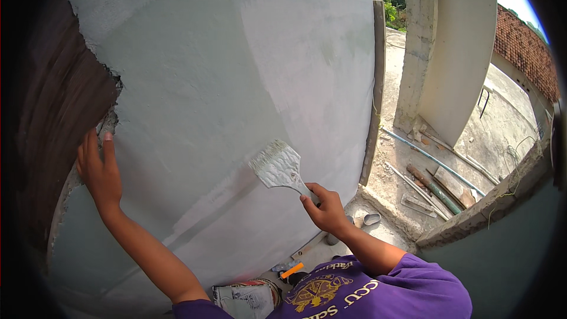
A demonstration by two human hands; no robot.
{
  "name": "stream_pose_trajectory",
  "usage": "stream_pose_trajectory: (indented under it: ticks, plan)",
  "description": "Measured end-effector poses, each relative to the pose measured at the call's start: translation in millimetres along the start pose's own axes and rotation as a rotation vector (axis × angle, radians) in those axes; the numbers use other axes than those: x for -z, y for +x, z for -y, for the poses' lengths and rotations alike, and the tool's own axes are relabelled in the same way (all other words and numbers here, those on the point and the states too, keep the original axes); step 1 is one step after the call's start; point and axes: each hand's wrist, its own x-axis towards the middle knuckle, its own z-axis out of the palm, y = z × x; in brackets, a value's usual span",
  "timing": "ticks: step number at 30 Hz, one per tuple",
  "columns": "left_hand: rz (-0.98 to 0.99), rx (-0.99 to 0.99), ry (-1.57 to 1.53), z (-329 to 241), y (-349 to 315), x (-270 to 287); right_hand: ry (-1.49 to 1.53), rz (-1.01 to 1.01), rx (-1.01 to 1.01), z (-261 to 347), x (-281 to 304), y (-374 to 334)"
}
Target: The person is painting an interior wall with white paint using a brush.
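My right hand (326, 210) is wrapped round the handle of a wide paintbrush (279, 166), whose head and handle are coated with pale paint. The brush's bristles point up and left against the wall (177, 77), which carries whitish patches over pale green. Further left, my left hand (101, 174) rests at the broken, rough edge of that wall, fingers stretched upward and thumb apart, holding no tool. Beside this edge lies a dark brown surface (59, 100). Whether the left fingertips hook behind the edge I cannot tell.
Below me stands a paint-smeared bucket (242, 298), with an orange strip-like thing (292, 270) near it. Past the wall's right edge, pipes (437, 162) and boards lie on a rubble-strewn floor beside a concrete pillar (419, 47). A low ledge (484, 201) runs along the right.
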Motion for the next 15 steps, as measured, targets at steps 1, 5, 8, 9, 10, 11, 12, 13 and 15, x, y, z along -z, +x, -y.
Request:
stream_pose_trajectory:
  ticks: [1,5,8,9,10,11,12,13,15]
  plan:
    - [-0.032,-0.038,0.001,0.3,0.2,-0.7,0.006,0.000,-0.008,1.0,0.6,1.9]
    - [-0.038,-0.016,0.015,0.1,-1.1,-2.0,0.024,0.003,-0.044,2.5,-2.4,17.7]
    - [-0.069,-0.047,0.020,0.3,-0.5,-1.6,0.021,0.000,-0.094,-2.9,-8.4,19.9]
    - [-0.049,-0.040,0.009,0.9,-0.1,-1.2,0.021,0.000,-0.092,-5.3,-9.1,16.2]
    - [-0.028,-0.026,-0.014,1.2,-0.1,-0.5,0.003,0.008,-0.104,-7.5,-7.6,9.4]
    - [-0.035,-0.027,0.002,1.8,-0.1,-0.1,-0.038,0.020,-0.177,-9.3,-6.9,4.0]
    - [-0.025,-0.011,0.005,2.0,-0.4,-0.3,-0.015,0.021,-0.111,-10.4,-6.5,-0.8]
    - [-0.015,-0.010,-0.017,2.0,-1.0,-1.1,-0.002,0.019,-0.091,-10.5,-5.6,-4.7]
    - [-0.022,0.003,-0.005,2.2,-0.5,-2.6,0.008,0.015,-0.081,-9.1,-3.9,-5.7]
